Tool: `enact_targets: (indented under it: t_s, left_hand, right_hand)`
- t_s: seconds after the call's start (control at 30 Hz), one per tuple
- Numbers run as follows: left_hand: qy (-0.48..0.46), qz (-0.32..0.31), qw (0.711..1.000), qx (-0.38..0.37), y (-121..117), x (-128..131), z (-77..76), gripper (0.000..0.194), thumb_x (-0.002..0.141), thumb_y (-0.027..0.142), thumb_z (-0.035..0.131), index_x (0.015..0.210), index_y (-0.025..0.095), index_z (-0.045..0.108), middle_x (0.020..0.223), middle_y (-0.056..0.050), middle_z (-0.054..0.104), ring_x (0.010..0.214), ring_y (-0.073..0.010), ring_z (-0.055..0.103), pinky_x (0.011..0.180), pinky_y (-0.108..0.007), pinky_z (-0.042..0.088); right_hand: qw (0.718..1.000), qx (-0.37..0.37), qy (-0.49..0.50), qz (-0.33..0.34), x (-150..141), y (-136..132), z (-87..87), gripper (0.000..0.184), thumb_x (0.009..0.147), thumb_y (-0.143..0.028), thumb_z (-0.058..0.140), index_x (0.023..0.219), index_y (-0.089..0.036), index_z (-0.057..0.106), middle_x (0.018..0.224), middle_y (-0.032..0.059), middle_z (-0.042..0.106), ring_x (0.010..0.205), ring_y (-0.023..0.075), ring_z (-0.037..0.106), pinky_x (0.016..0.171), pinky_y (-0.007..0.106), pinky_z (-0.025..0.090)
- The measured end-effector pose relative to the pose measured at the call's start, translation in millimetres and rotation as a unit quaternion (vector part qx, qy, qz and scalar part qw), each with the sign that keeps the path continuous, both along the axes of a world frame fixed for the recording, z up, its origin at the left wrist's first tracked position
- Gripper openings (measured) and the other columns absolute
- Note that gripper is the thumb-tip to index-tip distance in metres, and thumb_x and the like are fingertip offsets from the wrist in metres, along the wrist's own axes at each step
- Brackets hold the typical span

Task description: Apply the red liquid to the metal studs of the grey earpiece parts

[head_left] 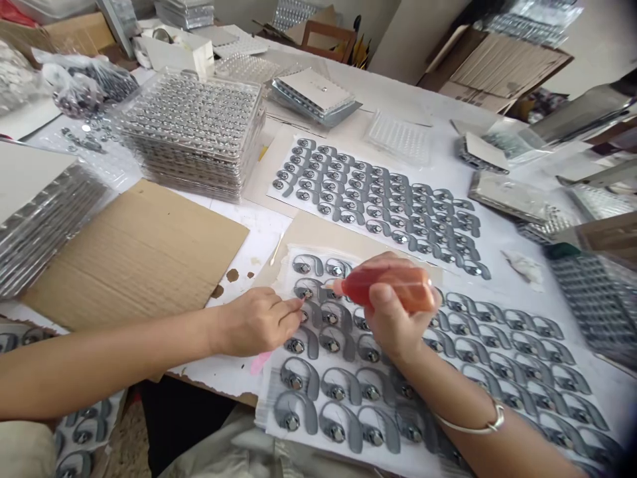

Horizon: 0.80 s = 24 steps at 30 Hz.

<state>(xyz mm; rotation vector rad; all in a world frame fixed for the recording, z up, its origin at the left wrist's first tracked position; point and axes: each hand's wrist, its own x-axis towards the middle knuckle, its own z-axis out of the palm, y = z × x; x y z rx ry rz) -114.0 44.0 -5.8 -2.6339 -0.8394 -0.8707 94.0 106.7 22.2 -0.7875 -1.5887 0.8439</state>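
My right hand (398, 318) is wrapped round a red-orange squeeze bottle (385, 287), held almost level with its pale nozzle pointing left. The bottle hangs over a white sheet (273, 415) covered with rows of grey hook-shaped pieces (311, 390), each with a shiny round metal part at its inner end. My left hand (256, 322) is closed, thumb and index finger together at one metal part near the sheet's left edge. Whatever lies between those fingertips is hidden or too small to name. A short gap separates the nozzle tip from the left fingertips.
A second sheet of grey pieces (383, 199) lies beyond. At left are brown cardboard (144, 255) and a tall stack of clear trays (194, 133). A cotton swab (277, 249) lies near my left hand. Wrapped packs (507, 196) line the right side.
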Motion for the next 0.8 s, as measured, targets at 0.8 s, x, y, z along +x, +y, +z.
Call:
enact_targets:
  t_s: [0.8]
  left_hand:
    - [0.056,0.005,0.998,0.026,-6,7,0.1,0.015,0.086,0.009,0.051,0.078,0.008,0.063,0.090,-0.023,0.072,0.060,-0.0202,0.067,0.044,-0.028,0.050]
  right_hand:
    - [0.978,0.137,-0.152,0.039,0,-2,-18.4,0.021,0.078,-0.028,0.074,0.095,-0.021,0.063,0.076,0.0031,0.063,0.064,0.0187,0.060,0.057,0.034,0.051]
